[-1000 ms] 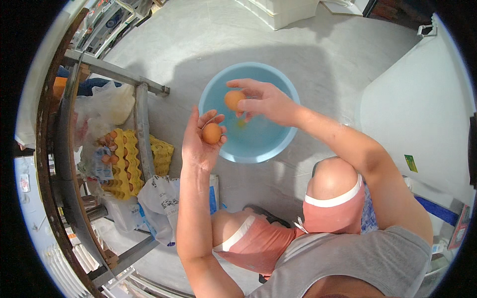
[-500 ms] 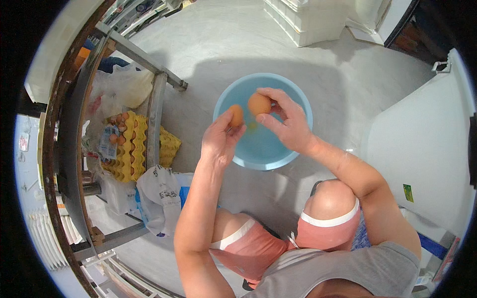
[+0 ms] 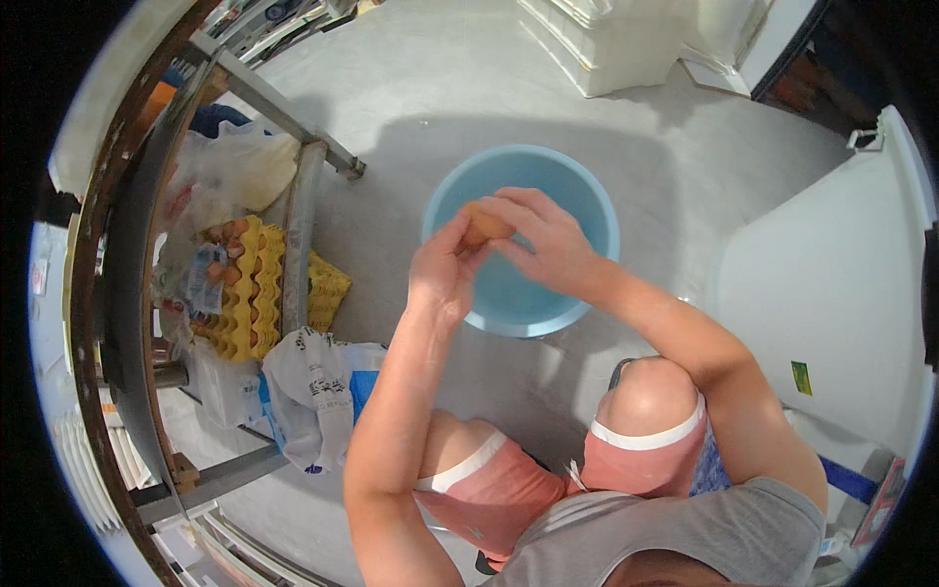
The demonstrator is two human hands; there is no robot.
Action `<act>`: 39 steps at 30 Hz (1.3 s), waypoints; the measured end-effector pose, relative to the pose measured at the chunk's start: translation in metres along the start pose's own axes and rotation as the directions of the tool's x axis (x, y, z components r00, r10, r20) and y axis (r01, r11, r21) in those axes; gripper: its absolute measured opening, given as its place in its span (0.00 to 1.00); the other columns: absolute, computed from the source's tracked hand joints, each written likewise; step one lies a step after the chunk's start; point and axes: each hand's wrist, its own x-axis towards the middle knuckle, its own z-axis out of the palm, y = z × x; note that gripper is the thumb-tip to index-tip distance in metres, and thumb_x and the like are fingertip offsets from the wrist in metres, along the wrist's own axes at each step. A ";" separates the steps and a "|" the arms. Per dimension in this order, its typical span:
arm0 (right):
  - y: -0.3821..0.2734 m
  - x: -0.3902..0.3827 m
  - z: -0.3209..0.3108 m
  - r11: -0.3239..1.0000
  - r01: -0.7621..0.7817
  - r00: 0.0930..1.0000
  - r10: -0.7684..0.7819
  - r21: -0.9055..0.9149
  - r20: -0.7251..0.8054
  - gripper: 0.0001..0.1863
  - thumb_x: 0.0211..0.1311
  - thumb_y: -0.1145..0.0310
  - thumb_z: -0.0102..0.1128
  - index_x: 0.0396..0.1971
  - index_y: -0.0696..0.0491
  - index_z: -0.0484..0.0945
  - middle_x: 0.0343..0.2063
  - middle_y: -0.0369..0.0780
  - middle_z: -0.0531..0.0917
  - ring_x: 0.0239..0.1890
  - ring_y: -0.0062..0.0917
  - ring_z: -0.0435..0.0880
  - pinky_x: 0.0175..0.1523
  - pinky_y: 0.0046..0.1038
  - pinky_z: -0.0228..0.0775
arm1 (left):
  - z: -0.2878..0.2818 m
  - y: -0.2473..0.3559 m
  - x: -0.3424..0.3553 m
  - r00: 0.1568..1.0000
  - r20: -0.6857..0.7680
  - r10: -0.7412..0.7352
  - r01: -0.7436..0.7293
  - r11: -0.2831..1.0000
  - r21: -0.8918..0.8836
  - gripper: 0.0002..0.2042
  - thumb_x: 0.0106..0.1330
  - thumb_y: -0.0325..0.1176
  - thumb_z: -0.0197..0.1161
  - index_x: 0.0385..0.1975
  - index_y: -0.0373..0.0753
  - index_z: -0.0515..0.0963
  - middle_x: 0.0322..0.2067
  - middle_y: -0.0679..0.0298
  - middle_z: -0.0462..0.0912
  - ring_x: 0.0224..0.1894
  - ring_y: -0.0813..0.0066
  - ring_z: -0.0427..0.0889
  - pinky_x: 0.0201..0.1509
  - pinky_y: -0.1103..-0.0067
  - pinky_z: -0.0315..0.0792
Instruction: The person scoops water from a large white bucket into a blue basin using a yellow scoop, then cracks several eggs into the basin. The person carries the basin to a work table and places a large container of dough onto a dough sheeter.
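Over a round light-blue plastic basin (image 3: 608, 220) my two hands meet, fingers closed. Brown eggshell (image 3: 483, 227) shows between them; the fingers cover much of it, so the border between one egg and another cannot be made out. My left hand (image 3: 442, 266) curls around the egg from the left. From the right, my right hand (image 3: 548, 240) wraps its fingers over the top, its thumb lower down. Both hands stay above the basin's rim, slightly left of its middle. Pale liquid seems to cover the basin's bottom.
On the left, a metal-legged rack (image 3: 303, 196) holds yellow egg trays (image 3: 256, 293) with broken shells on top. A white and blue plastic bag (image 3: 313, 396) lies beside its leg. A large white bin-like box (image 3: 812, 293) stands at right, stacked white crates (image 3: 611, 49) at the far side.
My hands, each holding a brown egg apart from the other, have come together. The right hand moved left and its egg is now mostly hidden by fingers.
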 end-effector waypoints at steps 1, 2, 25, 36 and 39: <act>0.000 -0.001 -0.001 1.000 -0.025 0.999 0.025 0.001 -0.026 0.31 0.61 0.72 0.75 0.65 0.51 0.78 0.61 0.48 0.82 0.62 0.48 0.82 0.65 0.41 0.79 | 0.003 -0.001 0.000 1.000 -0.016 -0.007 0.007 1.000 -0.005 0.18 0.83 0.34 0.60 0.62 0.27 0.76 0.58 0.53 0.80 0.58 0.64 0.82 0.65 0.69 0.82; 0.002 0.001 -0.003 1.000 -0.008 0.998 0.008 0.014 -0.063 0.30 0.61 0.72 0.74 0.65 0.52 0.78 0.60 0.48 0.82 0.61 0.47 0.83 0.64 0.40 0.79 | 0.004 -0.001 0.000 0.999 -0.032 -0.014 0.014 1.000 -0.010 0.18 0.83 0.34 0.60 0.62 0.27 0.76 0.58 0.53 0.80 0.58 0.64 0.82 0.65 0.69 0.82; 0.017 0.000 -0.010 0.750 -0.609 0.785 0.524 0.257 0.331 0.29 0.61 0.59 0.74 0.60 0.60 0.82 0.44 0.47 0.91 0.44 0.30 0.90 0.53 0.31 0.82 | -0.006 -0.012 -0.007 0.908 0.264 0.325 -0.403 0.503 0.765 0.24 0.70 0.30 0.70 0.65 0.30 0.80 0.49 0.57 0.89 0.44 0.75 0.88 0.41 0.77 0.85; 0.017 -0.005 -0.007 0.809 -0.530 0.839 0.457 0.254 0.294 0.28 0.61 0.60 0.71 0.59 0.59 0.84 0.46 0.49 0.91 0.48 0.35 0.92 0.56 0.32 0.82 | 0.006 -0.012 -0.015 0.873 0.286 0.396 -0.398 0.237 0.886 0.23 0.67 0.30 0.69 0.63 0.34 0.83 0.50 0.55 0.91 0.47 0.70 0.89 0.53 0.72 0.83; 0.015 -0.003 -0.007 0.809 -0.539 0.831 0.465 0.235 0.307 0.27 0.60 0.62 0.69 0.58 0.58 0.84 0.45 0.48 0.92 0.47 0.35 0.92 0.55 0.32 0.82 | 0.004 -0.011 -0.015 0.877 0.285 0.387 -0.395 0.245 0.885 0.23 0.67 0.31 0.70 0.62 0.34 0.84 0.50 0.55 0.91 0.48 0.70 0.89 0.52 0.72 0.83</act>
